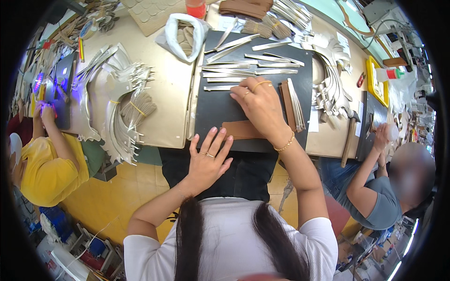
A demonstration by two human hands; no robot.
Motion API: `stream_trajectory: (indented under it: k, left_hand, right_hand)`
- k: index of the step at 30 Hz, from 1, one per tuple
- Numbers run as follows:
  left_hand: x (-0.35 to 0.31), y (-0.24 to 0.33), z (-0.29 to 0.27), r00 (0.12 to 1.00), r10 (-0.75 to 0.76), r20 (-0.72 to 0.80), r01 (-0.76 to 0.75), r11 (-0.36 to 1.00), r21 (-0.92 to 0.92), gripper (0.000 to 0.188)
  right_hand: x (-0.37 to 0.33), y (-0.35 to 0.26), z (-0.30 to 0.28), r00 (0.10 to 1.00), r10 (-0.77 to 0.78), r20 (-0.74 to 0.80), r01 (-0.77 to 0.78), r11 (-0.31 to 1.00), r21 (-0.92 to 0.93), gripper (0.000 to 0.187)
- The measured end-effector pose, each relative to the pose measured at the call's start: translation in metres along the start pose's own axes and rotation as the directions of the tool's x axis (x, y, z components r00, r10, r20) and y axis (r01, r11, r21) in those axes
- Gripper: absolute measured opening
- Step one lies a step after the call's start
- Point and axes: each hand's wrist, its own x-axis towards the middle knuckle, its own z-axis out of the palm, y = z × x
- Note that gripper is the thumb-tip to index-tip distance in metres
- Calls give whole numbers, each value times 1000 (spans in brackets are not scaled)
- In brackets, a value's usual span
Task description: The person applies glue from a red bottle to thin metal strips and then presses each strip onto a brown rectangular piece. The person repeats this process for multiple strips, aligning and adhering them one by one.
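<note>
- Curling its fingers over the black board (211,108), our right hand (258,105) has its fingertips by the right end of the nearest silvery strip (219,88); we cannot tell whether they pinch it.
- Our left hand (211,157) is back upward at the board's front edge, fingers spread and gripping nothing, its fingertips by the left end of a brown strip (241,130).
- That brown strip lies on the board, its right end hidden by our right hand.
- Farther off, we see more silvery strips (276,71) scattered over the board; to the right, others (296,105) lie beside a brown piece (287,107).
- Near the board's far left corner stands a white bag (169,37) of beige pieces (186,40).
- To our right, a hammer (348,140) lies near a co-worker (375,201).
</note>
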Motion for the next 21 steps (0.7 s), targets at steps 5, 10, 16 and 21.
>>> stream_trajectory:
  k: [5,10,16,21]
  left_hand:
    - [-1,0,7,999,-14,-33,14,1000,-4,72]
    - [-3,-3,11,999,3,-40,-3,1000,0,72]
    - [-3,-4,10,999,0,-39,0,1000,4,72]
    - [-2,-6,7,998,7,-69,-10,999,-45,71]
  right_hand:
    - [17,2,22,979,-176,100,191,967,-169,10]
    - [26,-2,17,956,-246,161,273,947,-171,16]
    - [17,-15,-25,809,394,436,-587,538,605,12]
    - [-19,-14,-38,756,466,459,-531,28,847,24]
